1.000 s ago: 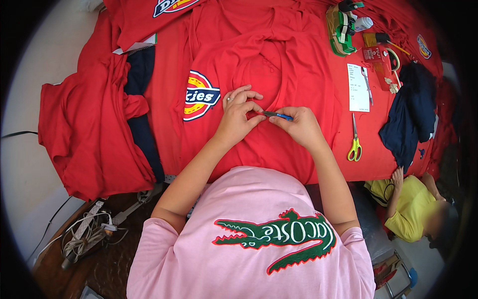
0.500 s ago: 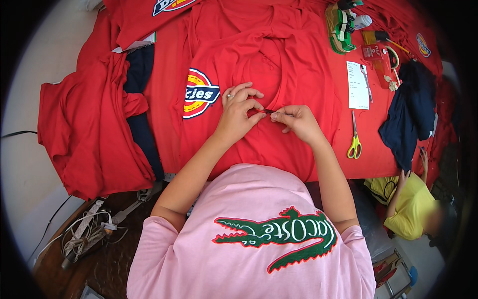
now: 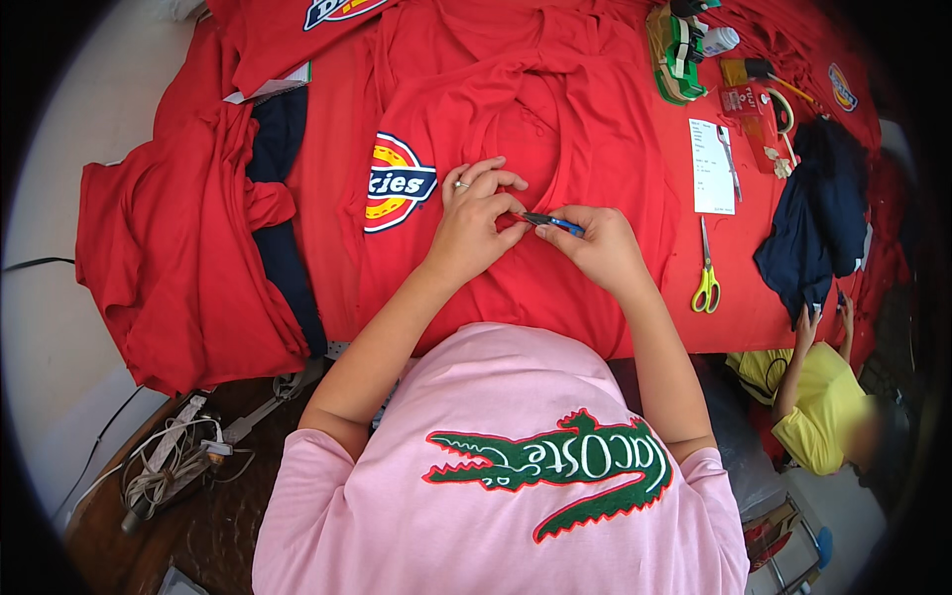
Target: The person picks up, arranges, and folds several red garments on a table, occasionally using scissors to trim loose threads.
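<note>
A red garment (image 3: 595,139) with a round yellow, white and blue badge is spread in front of me, its neck opening just beyond my hands. My left hand (image 3: 474,220), a ring on one finger, pinches a small fold of the red cloth between thumb and forefinger; its other fingers are raised. In my right hand (image 3: 603,248) is a pair of small thread snips (image 3: 563,225) with blue handles and dark blades. The blade tips point left and meet the cloth at my left fingertips. Part of the handles is hidden by my right fingers.
Yellow-handled scissors (image 3: 706,290) and a written sheet (image 3: 708,169) with a pen lie to the right. Beyond stands a green tape dispenser (image 3: 676,61). Dark blue cloth (image 3: 815,213) hangs near a person in yellow (image 3: 818,402). Red garments (image 3: 188,248) drape at left, above coiled cables (image 3: 169,471).
My right hand has turned a little, and the blue handles of the snips now show. My left hand keeps its pinch almost in place. The other person's hands have shifted slightly.
</note>
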Demonstrator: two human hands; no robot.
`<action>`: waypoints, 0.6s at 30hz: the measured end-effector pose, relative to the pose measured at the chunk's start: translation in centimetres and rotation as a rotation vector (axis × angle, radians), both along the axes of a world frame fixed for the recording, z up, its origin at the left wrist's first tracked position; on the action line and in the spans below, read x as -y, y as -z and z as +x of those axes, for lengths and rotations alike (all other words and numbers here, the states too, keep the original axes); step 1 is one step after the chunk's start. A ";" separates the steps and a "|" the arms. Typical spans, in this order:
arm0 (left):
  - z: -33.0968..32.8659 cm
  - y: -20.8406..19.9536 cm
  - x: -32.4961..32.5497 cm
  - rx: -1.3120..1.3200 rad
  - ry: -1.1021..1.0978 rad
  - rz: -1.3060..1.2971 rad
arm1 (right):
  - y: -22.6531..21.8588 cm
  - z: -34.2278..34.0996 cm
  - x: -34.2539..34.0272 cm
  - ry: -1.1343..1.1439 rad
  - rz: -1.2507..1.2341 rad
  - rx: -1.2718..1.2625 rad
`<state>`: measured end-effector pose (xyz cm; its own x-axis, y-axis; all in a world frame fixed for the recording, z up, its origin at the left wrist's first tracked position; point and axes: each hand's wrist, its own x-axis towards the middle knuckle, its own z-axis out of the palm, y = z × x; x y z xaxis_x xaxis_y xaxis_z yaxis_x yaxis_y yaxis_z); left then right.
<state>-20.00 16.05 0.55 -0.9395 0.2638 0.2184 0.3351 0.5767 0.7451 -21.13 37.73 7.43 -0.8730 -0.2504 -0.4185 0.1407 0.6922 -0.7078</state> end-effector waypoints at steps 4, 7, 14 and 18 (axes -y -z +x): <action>-0.1 -0.1 0.0 0.006 0.004 0.004 | -0.4 0.0 0.1 -0.034 0.025 -0.081; 0.0 0.1 0.1 0.035 0.012 0.006 | -0.4 0.0 -0.1 -0.031 0.053 -0.038; 0.0 -0.4 1.0 -0.020 -0.105 0.025 | 2.3 0.6 -2.7 0.177 -0.076 -0.179; 0.6 -1.1 5.0 -0.070 -0.371 0.171 | 4.4 1.1 -8.7 0.516 0.069 -0.357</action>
<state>-19.37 11.06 1.64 -0.9453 -0.1353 0.2969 0.1816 0.5378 0.8233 -20.00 46.46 3.06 -0.9630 0.2577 -0.0791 0.2323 0.6442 -0.7288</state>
